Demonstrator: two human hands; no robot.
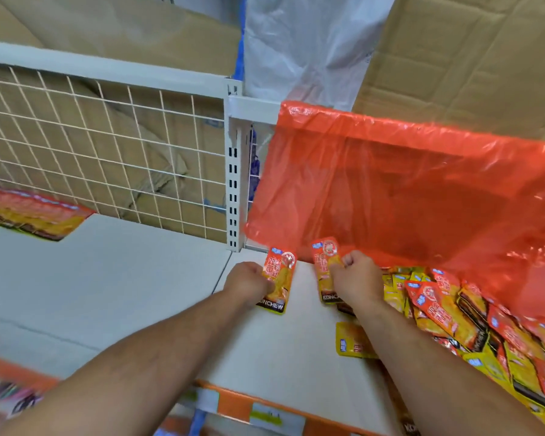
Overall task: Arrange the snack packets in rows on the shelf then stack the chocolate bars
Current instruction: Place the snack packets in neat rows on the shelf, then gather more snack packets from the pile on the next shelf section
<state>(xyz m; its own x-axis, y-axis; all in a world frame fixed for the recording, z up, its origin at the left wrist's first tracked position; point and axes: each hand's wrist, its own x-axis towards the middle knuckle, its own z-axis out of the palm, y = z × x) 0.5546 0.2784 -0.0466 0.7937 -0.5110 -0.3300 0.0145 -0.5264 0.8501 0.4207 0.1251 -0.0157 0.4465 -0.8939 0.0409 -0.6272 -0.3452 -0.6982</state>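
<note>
My left hand (249, 283) grips an orange and yellow snack packet (279, 272) near the back of the white shelf (280, 350). Just to its right, my right hand (356, 280) grips a second packet of the same kind (325, 259). Both packets lie side by side, pointing toward the shelf's rear. A heap of several more packets (472, 322) spills from a red plastic bag (406, 190) on the right. One yellow packet (351, 339) lies loose beside my right forearm.
A white wire grid (107, 152) backs the left shelf bay, with a slotted upright post (233, 184) dividing the bays. A printed display box (29, 215) sits at far left. Cardboard sheets (469, 58) lean behind. Orange price strips (265, 410) line the shelf front.
</note>
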